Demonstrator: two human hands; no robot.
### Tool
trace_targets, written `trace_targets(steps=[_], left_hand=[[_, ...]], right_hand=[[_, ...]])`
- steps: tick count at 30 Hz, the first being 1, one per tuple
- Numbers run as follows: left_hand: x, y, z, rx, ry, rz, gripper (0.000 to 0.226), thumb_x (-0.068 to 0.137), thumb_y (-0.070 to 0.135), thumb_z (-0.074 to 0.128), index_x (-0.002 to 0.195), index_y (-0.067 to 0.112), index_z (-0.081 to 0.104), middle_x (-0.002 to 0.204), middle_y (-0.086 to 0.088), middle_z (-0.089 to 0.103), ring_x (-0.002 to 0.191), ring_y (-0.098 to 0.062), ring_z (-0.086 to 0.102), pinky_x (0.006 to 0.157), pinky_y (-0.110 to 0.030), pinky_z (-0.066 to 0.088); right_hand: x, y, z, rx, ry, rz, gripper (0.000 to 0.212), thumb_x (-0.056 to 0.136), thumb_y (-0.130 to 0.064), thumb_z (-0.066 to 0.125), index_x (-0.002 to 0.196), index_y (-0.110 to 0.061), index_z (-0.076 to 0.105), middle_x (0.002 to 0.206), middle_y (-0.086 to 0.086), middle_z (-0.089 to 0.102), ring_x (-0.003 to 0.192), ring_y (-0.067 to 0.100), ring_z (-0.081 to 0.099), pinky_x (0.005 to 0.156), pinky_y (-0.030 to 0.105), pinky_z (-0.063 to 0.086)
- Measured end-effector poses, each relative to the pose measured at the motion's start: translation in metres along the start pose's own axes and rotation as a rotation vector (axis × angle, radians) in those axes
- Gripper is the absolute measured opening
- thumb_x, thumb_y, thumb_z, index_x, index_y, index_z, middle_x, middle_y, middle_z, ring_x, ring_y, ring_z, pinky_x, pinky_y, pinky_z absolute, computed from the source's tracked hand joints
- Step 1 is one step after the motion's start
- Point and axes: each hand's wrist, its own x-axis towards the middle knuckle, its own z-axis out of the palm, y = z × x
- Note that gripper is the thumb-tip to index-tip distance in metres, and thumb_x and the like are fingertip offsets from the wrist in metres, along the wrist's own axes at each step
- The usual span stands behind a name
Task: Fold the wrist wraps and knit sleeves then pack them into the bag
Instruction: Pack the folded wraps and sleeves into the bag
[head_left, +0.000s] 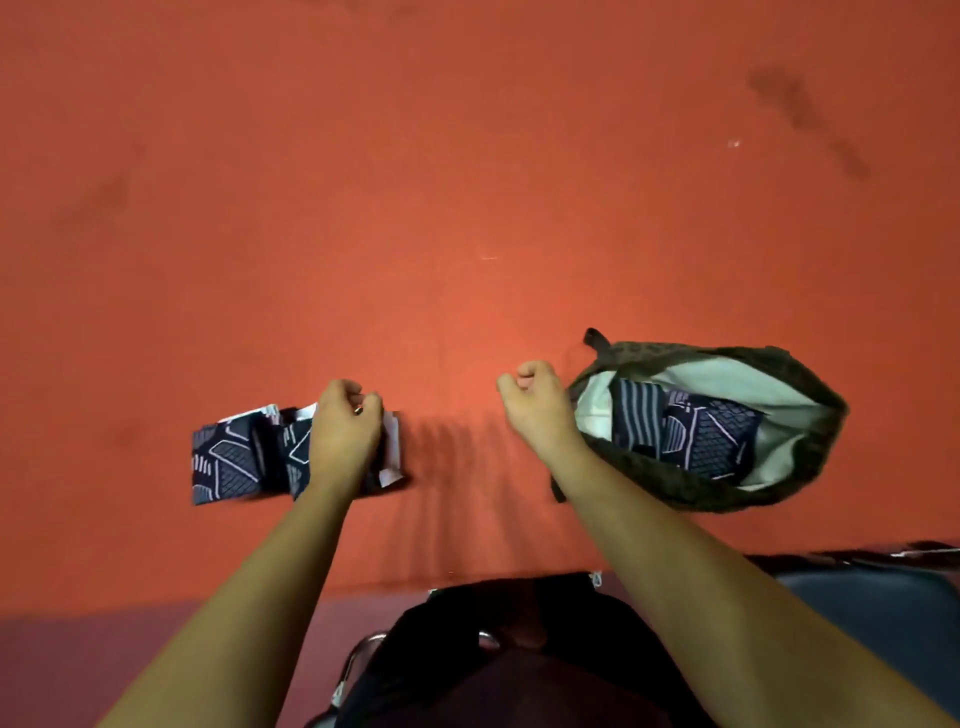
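– On the orange table (467, 208), left of the middle, what does the left hand (345, 431) have?

– A dark patterned piece (228, 457), sleeve or wrap, I cannot tell which. It lies flat, partly folded, its long axis running left to right across the table. The fingers are curled onto its right half and grip the cloth near the far edge.

– And the right hand (535, 400)?

– Clenched in a fist with nothing in it, raised just beside the left rim of the bag (779, 358).

– So where is the bag from the grip?

– Off to the right, well apart from the patterned piece, with bare table and the right hand between. Its mouth gapes toward the person, pale lining showing, and two folded pieces (706, 436) already lie inside, one striped, one patterned like the first.

– Which hand suits the packing?

– The right is nearer the mouth, but the left holds the cloth. I judge the fold needs finishing first, then a carry rightward, or a hand-over.

– Any writing?

– A white tag (392, 447) sticks out at the piece's right end, past the left hand. Nothing on it can be read, and I see no brand on the bag.
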Motion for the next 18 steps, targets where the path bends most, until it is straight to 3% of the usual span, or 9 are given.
trace_targets(steps=[3, 5, 10, 14, 18], left_hand=[[0.019, -0.054, -0.03, -0.041, -0.023, -0.114, 0.037, 0.09, 0.04, 0.056, 0.104, 0.006, 0.056, 0.105, -0.013, 0.063, 0.099, -0.03, 0.059, 0.087, -0.039, 0.045], [0.031, -0.087, -0.041, -0.075, -0.063, -0.212, 0.055, 0.082, 0.054, 0.055, 0.113, 0.008, 0.055, 0.115, -0.014, 0.06, 0.108, -0.03, 0.058, 0.097, -0.044, 0.047], [0.058, -0.15, -0.048, -0.066, -0.288, -0.406, 0.056, 0.096, 0.051, 0.052, 0.13, 0.006, 0.052, 0.128, -0.014, 0.062, 0.122, -0.032, 0.057, 0.102, -0.038, 0.043], [0.071, -0.181, -0.044, -0.044, -0.466, -0.383, 0.064, 0.104, 0.053, 0.028, 0.141, 0.006, 0.049, 0.141, -0.018, 0.054, 0.131, -0.033, 0.05, 0.109, -0.04, 0.038], [0.088, -0.191, -0.039, -0.135, -0.583, -0.279, 0.051, 0.104, 0.05, 0.034, 0.146, 0.024, 0.047, 0.141, 0.001, 0.053, 0.132, -0.017, 0.048, 0.113, -0.031, 0.034]], right_hand=[[-0.003, -0.009, 0.069, 0.02, -0.189, 0.087, 0.052, 0.09, -0.034, 0.065, 0.128, -0.003, 0.049, 0.116, 0.014, 0.064, 0.111, 0.03, 0.061, 0.09, 0.031, 0.043], [-0.006, -0.014, 0.107, -0.002, -0.292, 0.131, 0.063, 0.087, -0.042, 0.067, 0.133, -0.005, 0.043, 0.118, 0.008, 0.06, 0.114, 0.026, 0.059, 0.091, 0.029, 0.042], [-0.005, -0.015, 0.188, -0.029, -0.451, 0.216, 0.079, 0.078, -0.055, 0.074, 0.132, -0.011, 0.038, 0.115, -0.009, 0.049, 0.112, 0.015, 0.054, 0.087, 0.026, 0.039], [0.002, 0.007, 0.24, 0.022, -0.434, 0.22, 0.089, 0.063, -0.064, 0.08, 0.131, -0.018, 0.045, 0.121, -0.009, 0.062, 0.114, 0.01, 0.06, 0.094, 0.028, 0.047], [-0.001, 0.015, 0.268, 0.045, -0.334, 0.315, 0.088, 0.069, -0.061, 0.079, 0.135, -0.017, 0.041, 0.124, -0.008, 0.058, 0.108, 0.01, 0.057, 0.091, 0.025, 0.041]])
